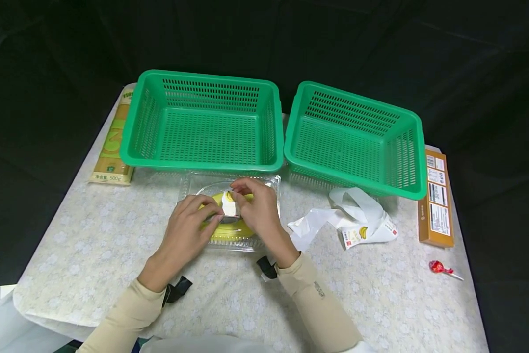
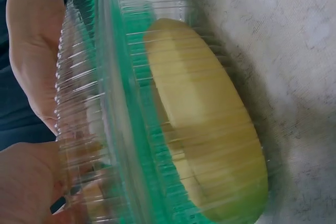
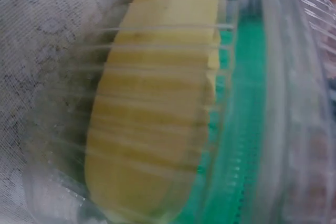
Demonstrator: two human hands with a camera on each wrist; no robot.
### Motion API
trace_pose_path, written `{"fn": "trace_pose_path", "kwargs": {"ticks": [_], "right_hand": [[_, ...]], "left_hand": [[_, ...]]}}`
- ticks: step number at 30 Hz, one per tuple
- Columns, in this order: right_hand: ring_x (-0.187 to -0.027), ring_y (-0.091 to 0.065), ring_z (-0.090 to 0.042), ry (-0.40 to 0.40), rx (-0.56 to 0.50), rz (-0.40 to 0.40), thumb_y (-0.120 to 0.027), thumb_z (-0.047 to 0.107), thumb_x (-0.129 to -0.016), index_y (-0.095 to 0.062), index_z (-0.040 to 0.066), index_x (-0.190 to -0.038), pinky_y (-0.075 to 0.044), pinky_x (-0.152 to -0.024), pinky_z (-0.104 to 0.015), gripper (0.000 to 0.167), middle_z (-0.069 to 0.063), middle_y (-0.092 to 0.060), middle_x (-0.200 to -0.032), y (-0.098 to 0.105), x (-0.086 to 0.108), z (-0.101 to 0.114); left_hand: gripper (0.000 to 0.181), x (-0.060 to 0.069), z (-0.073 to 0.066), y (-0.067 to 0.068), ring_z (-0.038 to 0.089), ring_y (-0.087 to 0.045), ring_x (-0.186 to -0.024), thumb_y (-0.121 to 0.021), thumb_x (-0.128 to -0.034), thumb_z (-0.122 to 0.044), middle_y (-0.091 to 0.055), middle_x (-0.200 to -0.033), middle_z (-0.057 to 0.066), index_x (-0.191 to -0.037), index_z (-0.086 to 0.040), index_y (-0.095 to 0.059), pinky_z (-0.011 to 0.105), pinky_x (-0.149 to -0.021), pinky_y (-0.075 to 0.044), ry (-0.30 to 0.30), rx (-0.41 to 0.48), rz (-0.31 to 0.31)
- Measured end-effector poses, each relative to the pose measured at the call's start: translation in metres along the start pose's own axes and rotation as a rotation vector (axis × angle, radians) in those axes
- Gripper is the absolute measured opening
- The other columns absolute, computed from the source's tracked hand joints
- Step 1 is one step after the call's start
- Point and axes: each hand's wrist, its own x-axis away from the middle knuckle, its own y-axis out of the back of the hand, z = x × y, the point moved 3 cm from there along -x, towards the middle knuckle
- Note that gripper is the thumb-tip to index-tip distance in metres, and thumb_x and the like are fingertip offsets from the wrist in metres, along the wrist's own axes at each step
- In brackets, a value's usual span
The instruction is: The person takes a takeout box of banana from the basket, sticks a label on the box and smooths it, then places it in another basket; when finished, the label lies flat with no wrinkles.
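Observation:
A clear plastic clamshell box (image 1: 271,184) lies closed on the table, with long yellow fruit (image 2: 205,119) inside that looks like bananas. Over its lid is a small white label (image 1: 230,208) bearing a banana picture. My left hand (image 1: 187,228) pinches the label's lower left edge between thumb and forefinger. At the label's upper right, my right hand (image 1: 260,206) grips the edge with thumb and fingers. How far the label touches the lid is hard to tell. In the right wrist view, the fruit (image 3: 152,103) shows through the ribbed side; my fingers there are mostly hidden.
Two green baskets (image 1: 202,165) (image 1: 357,184) stand behind the box. A strip of banana labels (image 1: 365,233) lies loosely coiled to the right. Farther right are an orange-brown box (image 1: 436,201) and a red lollipop (image 1: 436,266). A yellow noodle pack (image 1: 112,147) lies at the left.

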Motion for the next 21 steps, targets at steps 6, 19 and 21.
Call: {"fn": "trace_pose_path", "kwargs": {"ticks": [6,19,21], "right_hand": [[-0.089,-0.075,-0.026,0.001,0.025,-0.015,-0.071,0.003,-0.091,-0.075,0.004,-0.101,-0.058,-0.081,-0.041,0.012,-0.011,-0.077,-0.095,-0.0007,0.0006,0.0005],[-0.089,-0.071,-0.025,0.031,0.091,-0.059,-0.074,0.005,-0.088,-0.076,0.005,-0.099,-0.052,-0.082,-0.041,0.011,-0.009,-0.078,-0.093,-0.0045,0.0015,-0.0004],[-0.090,-0.069,-0.025,0.035,0.117,-0.076,-0.075,0.007,-0.088,-0.076,0.007,-0.098,-0.050,-0.083,-0.042,0.010,-0.008,-0.078,-0.092,-0.0053,0.0017,-0.0006]], "left_hand": [[0.004,-0.0017,0.0000,0.0007,0.026,-0.059,-0.103,-0.075,-0.0900,-0.016,-0.069,-0.108,0.006,-0.092,-0.013,-0.076,0.045,-0.092,-0.047,0.015,-0.009,0.040],[0.006,0.0018,0.0031,-0.0016,0.026,-0.060,-0.110,-0.074,-0.0915,-0.017,-0.071,-0.112,0.006,-0.094,-0.013,-0.078,0.048,-0.100,-0.044,-0.024,0.038,0.038],[0.007,0.0023,0.0033,-0.0018,0.026,-0.060,-0.110,-0.074,-0.0910,-0.018,-0.071,-0.111,0.005,-0.093,-0.013,-0.078,0.047,-0.100,-0.044,-0.026,0.044,0.032]]}}
